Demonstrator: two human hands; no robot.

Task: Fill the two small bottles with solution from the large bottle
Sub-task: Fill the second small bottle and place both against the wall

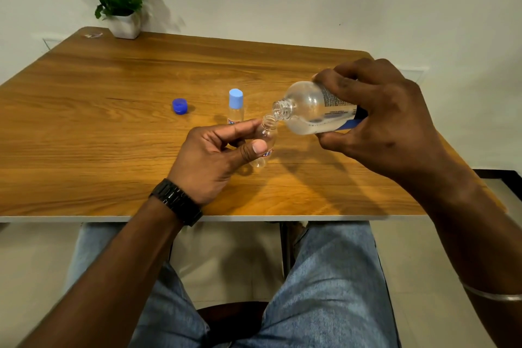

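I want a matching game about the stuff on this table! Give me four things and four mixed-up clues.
Things:
1. large clear plastic bottle
2. small open clear bottle
3. small clear bottle with light blue cap
4. loose dark blue round cap

Clues:
A. standing upright on the wooden table, closed
B. tipped over in the right hand
C. lying alone on the table
D. held in the left hand

Pairs: 1-B, 2-D, 3-A, 4-C
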